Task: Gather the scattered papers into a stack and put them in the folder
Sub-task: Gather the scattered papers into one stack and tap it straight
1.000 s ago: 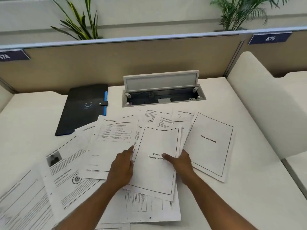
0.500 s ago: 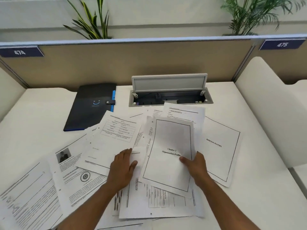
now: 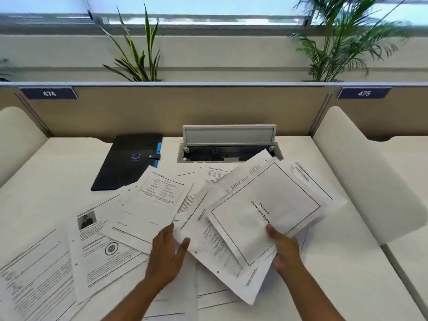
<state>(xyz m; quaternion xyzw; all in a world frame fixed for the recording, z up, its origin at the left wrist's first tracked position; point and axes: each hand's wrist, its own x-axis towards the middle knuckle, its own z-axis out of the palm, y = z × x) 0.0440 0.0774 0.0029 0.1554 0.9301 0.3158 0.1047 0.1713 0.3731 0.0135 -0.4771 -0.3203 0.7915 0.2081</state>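
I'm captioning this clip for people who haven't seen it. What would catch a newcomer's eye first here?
First, the fan of printed papers lifted at centre right, pinched by the right hand, with a "Chapter 2" page on top. Next, the loose sheets strewn over the near left of the white desk, the left hand resting flat among them. Behind them at the left lies the closed dark folder, beside an open cable hatch.

A dark blue sign (image 3: 49,93) at the upper left, on the tan desk wall, says "474". A second dark blue sign (image 3: 364,93) at the upper right says "475". In the middle right, the top white paper sheet with a black border (image 3: 266,212) says "Chapter 2" and "Organizational Profile". The other papers' print is too small to read.
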